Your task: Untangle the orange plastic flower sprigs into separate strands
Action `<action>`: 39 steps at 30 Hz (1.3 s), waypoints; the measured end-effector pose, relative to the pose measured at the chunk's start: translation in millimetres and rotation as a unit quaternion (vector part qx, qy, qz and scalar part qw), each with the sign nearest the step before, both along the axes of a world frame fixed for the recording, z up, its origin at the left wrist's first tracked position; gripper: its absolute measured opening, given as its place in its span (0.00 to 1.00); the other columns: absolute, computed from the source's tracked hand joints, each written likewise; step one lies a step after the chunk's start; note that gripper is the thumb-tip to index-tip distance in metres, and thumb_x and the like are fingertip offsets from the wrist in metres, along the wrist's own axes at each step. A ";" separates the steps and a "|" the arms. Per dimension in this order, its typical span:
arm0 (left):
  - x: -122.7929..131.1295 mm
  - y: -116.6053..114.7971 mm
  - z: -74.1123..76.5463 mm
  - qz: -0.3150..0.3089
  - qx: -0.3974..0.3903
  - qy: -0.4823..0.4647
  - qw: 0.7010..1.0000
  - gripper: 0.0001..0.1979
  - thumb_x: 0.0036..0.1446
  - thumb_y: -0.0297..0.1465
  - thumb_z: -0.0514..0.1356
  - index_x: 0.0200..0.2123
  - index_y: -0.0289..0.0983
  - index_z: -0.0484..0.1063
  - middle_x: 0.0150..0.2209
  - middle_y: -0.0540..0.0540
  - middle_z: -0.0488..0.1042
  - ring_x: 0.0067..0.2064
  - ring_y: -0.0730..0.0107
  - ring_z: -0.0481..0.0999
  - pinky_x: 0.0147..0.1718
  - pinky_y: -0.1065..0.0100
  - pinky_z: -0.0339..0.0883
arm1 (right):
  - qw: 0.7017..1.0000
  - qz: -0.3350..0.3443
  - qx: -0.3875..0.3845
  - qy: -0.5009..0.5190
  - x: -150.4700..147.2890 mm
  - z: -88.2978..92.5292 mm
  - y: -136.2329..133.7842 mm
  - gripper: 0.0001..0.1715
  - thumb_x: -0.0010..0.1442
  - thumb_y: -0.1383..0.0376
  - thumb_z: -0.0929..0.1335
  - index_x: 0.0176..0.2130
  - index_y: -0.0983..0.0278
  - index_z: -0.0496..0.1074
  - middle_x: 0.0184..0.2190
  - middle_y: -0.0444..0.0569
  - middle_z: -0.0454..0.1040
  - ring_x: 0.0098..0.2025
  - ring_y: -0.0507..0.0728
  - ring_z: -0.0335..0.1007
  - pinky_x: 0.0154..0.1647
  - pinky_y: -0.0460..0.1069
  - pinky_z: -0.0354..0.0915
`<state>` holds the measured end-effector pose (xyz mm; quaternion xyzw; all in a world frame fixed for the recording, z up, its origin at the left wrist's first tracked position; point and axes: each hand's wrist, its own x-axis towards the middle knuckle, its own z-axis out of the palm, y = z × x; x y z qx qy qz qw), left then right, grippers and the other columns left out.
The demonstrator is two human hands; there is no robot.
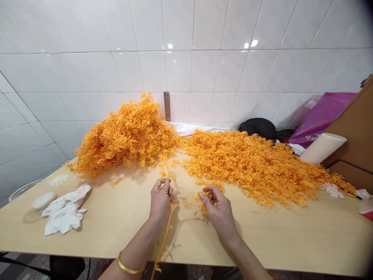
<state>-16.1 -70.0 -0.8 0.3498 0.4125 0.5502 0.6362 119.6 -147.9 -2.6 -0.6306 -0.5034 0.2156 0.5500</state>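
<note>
My left hand [161, 199] is closed in a pinch on a long orange plastic stem [166, 233] that trails down past the table's near edge. My right hand [217, 208] is closed around a small orange plastic sprig [208, 195], just right of the left hand. Both hands hover over the light wooden table [116, 229]. Behind them lie two heaps of the same orange plastic foliage: a tall pile [125, 136] at the left and a wide flat spread [256, 163] to the right.
Crumpled white cloth [64, 212] and a clear dish [26, 190] lie at the left. White flower pieces [332, 189] rest at the right. A black object [258, 127], a pink bag [320, 116], a cream roll [322, 147] and a brown board [354, 128] stand by the tiled wall.
</note>
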 end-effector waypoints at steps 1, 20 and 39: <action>0.0 1.1 1.0 0.009 0.018 0.026 0.999 0.11 0.44 0.37 0.59 0.25 0.38 0.59 0.12 0.60 0.55 0.13 0.85 0.49 0.14 0.78 0.45 | 1.000 0.007 0.001 -0.019 -0.3 1.2 -1.0 0.10 0.53 0.58 0.63 0.31 0.63 0.66 0.21 0.42 0.64 0.24 0.51 0.59 0.24 0.45 0.57; 9.2 7.2 9.6 -0.194 0.020 0.107 0.975 0.12 0.43 0.38 0.59 0.24 0.35 0.63 0.15 0.54 0.63 0.12 0.86 0.46 0.14 0.76 0.37 | 0.926 0.062 0.027 0.371 10.3 7.0 2.7 0.14 0.47 0.59 0.70 0.35 0.63 0.72 0.26 0.44 0.72 0.31 0.51 0.66 0.39 0.48 0.61; 5.6 20.2 -3.1 -0.134 0.063 0.165 0.975 0.13 0.44 0.39 0.59 0.20 0.35 0.62 0.15 0.54 0.63 0.13 0.84 0.50 0.13 0.77 0.40 | 0.844 -0.008 0.097 0.527 70.9 6.5 3.5 0.09 0.49 0.58 0.68 0.23 0.60 0.70 0.24 0.43 0.71 0.29 0.52 0.67 0.37 0.52 0.65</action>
